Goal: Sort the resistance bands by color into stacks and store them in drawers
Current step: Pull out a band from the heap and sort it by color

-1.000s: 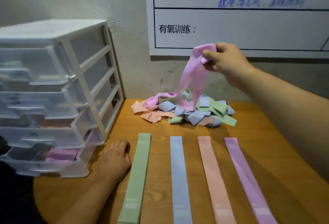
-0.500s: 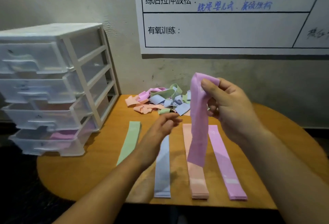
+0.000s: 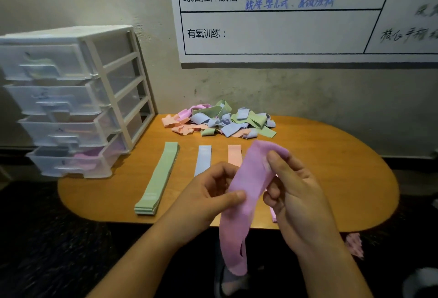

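Band (image 3: 244, 193): purple, held above table (image 3: 331, 155) edge | right hand (image 3: 296, 193) pinches its top fold | left hand (image 3: 208, 191) pinches its middle | lower end hangs below both hands

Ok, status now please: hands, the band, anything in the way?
Left hand and right hand both grip the purple band, held above the table. Not yet stacked. Unsorted pile lies further back, apart from the hands.

The right half of the bench (image 3: 343, 167) lies bare. The drawer unit (image 3: 71, 98) blocks the left and the tangled pile (image 3: 220, 121) the back. The lane between green stack (image 3: 158, 179) and blue stack (image 3: 203, 158) seems passable.
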